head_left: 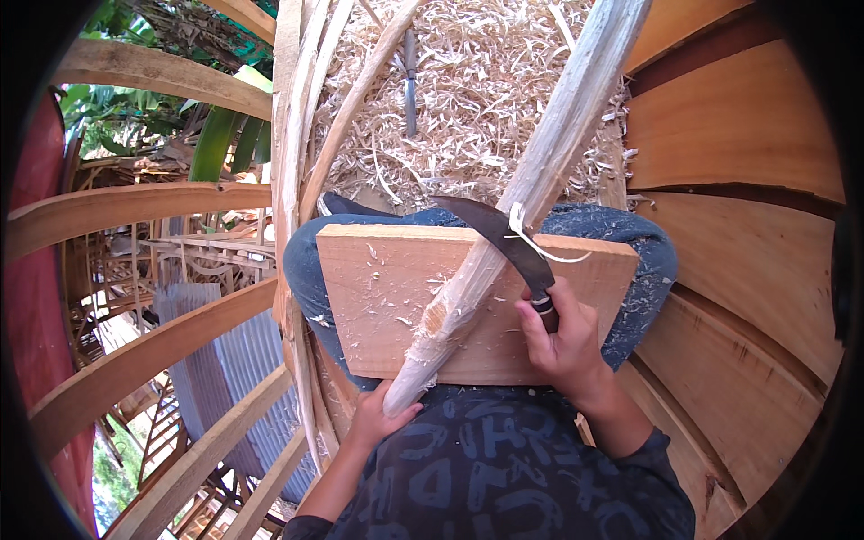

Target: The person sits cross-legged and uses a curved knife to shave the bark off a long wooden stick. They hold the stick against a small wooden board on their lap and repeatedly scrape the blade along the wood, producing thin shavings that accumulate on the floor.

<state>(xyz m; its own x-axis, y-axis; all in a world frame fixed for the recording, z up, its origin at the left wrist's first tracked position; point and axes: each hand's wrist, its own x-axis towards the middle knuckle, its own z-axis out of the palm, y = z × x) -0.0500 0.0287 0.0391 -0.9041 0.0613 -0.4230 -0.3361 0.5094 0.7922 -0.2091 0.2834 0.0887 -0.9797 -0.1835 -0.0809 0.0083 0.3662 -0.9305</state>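
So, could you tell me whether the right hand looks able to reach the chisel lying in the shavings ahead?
Probably not as things stand: the right hand grips the knife, and the chisel lies beyond the board and knees.

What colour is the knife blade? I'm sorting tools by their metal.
Dark grey, nearly black knife blade, seen best in the head view.

An outdoor woodworking spot in daylight. Pale wood shavings [468, 99] cover the ground ahead. Broad reddish-brown planks [729, 135] curve along the right side. To the left, bent wooden ribs [135, 202] frame green leaves [216, 135] and a grey corrugated metal sheet [225, 360] below.
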